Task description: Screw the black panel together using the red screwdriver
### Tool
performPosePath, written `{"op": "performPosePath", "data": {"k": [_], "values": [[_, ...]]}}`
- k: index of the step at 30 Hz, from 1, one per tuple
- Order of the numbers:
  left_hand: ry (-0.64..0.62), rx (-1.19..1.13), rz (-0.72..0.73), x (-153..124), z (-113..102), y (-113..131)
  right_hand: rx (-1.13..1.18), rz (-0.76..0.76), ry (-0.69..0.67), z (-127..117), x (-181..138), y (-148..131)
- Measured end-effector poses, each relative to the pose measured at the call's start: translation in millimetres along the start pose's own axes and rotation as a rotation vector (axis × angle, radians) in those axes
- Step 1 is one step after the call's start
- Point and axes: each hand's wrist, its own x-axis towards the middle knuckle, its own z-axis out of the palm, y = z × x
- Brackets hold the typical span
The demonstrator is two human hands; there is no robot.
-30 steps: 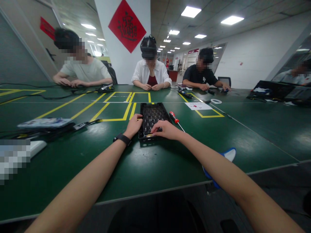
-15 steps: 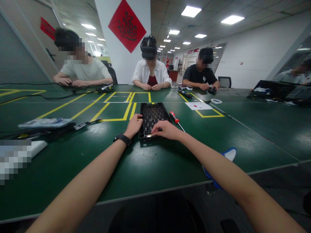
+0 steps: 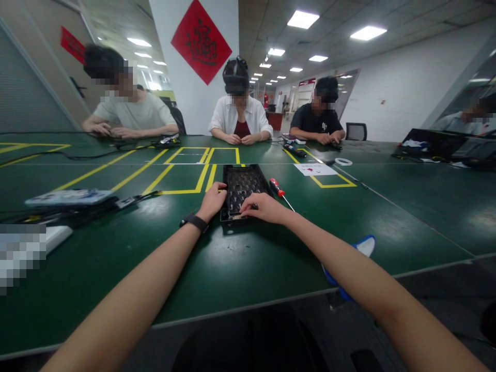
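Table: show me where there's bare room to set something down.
The table is bare between the tray and the near edge. Another patch lies right of the screwdriver, between the paper and the blue-white item, with only yellow tape on it. It is crowded around the tray, by the left hand, right hand and screwdriver, and far left, with cables.

A dark green bench point(image 3: 232, 279) spans the frame, yellow tape point(image 3: 180, 192) lines across its upper half; at centre lies a black box point(image 3: 232, 224), a red-handled screwdriver point(image 3: 281, 193) just right of it; farther upper right, a white sheet point(image 3: 308, 170) and white ring point(image 3: 343, 164); at left, dark cables point(image 3: 87, 210); right of centre, a partly hidden blue-and-white item point(image 3: 365, 246).
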Motion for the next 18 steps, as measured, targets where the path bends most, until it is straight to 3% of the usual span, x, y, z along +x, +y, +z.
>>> {"op": "performPosePath", "data": {"k": [18], "values": [[-0.004, 0.016, -0.007, 1.8, 0.4, -2.8, 0.096, 0.035, -0.004, -0.7, 0.1, -1.4]]}}
